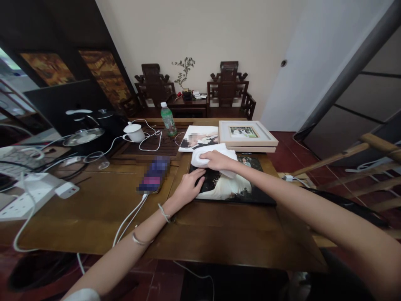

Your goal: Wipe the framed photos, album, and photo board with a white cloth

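A large dark photo print (233,186) lies flat on the wooden table (103,209). My left hand (188,187) rests on its near left corner, fingers spread and flat, pressing it down. My right hand (216,160) presses a white cloth (200,155) onto the print's far edge, fingers curled over the cloth. Behind it lie another photo print (196,138) and a light wooden picture frame (246,134).
A phone (154,174) on a white charging cable (128,219) lies left of the print. Further left are a power strip (29,196), cables, a white teacup (134,132), pot lids and a green bottle (168,119). Dark carved chairs (230,90) stand at the wall.
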`<state>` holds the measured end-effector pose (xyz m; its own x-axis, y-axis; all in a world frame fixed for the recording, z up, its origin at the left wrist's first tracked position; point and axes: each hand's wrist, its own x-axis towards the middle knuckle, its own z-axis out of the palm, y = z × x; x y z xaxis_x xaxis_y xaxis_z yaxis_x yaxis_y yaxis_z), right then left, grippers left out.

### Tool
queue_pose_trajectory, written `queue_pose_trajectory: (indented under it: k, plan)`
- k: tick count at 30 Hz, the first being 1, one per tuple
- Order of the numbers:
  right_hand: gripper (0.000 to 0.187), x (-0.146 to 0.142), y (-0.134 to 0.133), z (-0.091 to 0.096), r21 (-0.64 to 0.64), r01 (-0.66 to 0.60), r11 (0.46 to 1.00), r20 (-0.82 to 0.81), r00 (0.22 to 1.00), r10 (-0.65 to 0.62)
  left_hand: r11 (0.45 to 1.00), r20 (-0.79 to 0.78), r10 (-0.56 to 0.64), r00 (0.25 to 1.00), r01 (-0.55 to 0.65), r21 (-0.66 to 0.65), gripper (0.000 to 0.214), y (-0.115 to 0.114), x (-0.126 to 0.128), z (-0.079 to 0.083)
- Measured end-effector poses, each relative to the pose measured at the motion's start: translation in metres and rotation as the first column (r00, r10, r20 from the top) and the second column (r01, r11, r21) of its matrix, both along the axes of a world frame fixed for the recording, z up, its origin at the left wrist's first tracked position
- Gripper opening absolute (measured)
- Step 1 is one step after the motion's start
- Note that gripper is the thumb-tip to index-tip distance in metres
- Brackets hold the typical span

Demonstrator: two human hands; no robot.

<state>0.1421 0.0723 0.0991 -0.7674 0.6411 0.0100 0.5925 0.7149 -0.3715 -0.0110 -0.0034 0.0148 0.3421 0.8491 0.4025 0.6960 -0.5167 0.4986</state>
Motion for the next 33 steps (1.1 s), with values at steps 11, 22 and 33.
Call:
queue_pose_trajectory:
  k: [11,22,33]
  plan:
    - [0.04,0.154,-0.028,-0.022,0.124,0.193,0.973,0.104,0.973,-0.207,1.0,-0.01,-0.026,1.0,0.026,0.0,0.039,0.001,0.0,-0.003]
    - [0.053,0.151,-0.178,-0.044,0.169,0.026,0.985,0.125,0.991,-0.048,1.0,-0.015,-0.009,1.0,0.008,-0.009,0.038,0.001,0.001,-0.003]
    - [0.05,0.152,-0.085,-0.027,0.117,0.067,0.991,0.133,0.988,-0.083,1.0,-0.025,-0.023,0.999,0.023,-0.004,0.039,0.002,0.0,-0.003]
